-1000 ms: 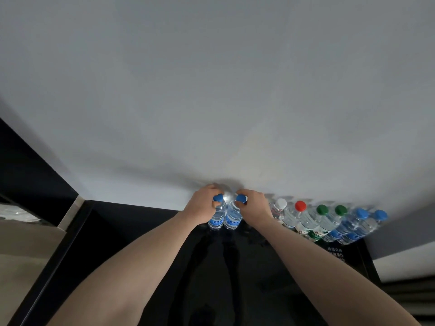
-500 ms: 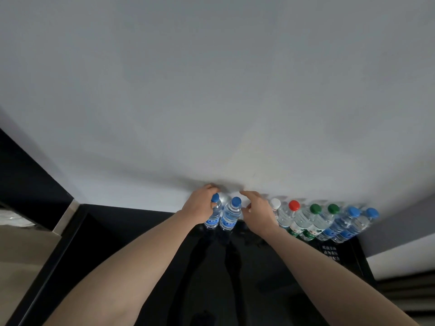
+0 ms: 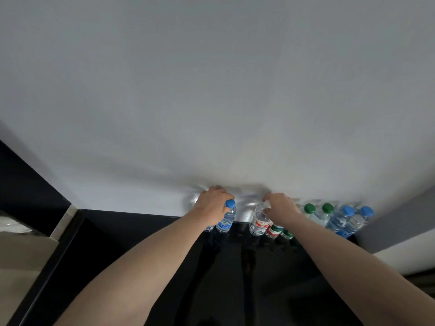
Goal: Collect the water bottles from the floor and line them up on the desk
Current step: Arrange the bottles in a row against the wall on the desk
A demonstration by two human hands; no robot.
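Observation:
A row of water bottles stands along the back of the black desk (image 3: 141, 234), against the wall. My left hand (image 3: 211, 204) grips the neck of a blue-capped bottle (image 3: 226, 218); the base of a second bottle (image 3: 209, 228) shows under that hand. My right hand (image 3: 281, 208) holds the top of a clear white-capped bottle (image 3: 258, 223), its fingers curled over the cap. Under my right wrist stands a bottle with a red and green label (image 3: 273, 229). Two green-capped bottles (image 3: 309, 208) and two blue-capped bottles (image 3: 348, 211) follow to the right.
A plain white wall (image 3: 211, 102) rises directly behind the bottles. The desk's left edge (image 3: 44, 267) drops to a beige floor (image 3: 21, 255). A dark panel (image 3: 23, 184) stands at the far left. A grey ledge (image 3: 400, 222) borders the desk on the right.
My right hand has moved right, from beside the blue-capped pair to the white-capped bottle. My left hand stays on the blue-capped bottles. A small gap shows between the two groups.

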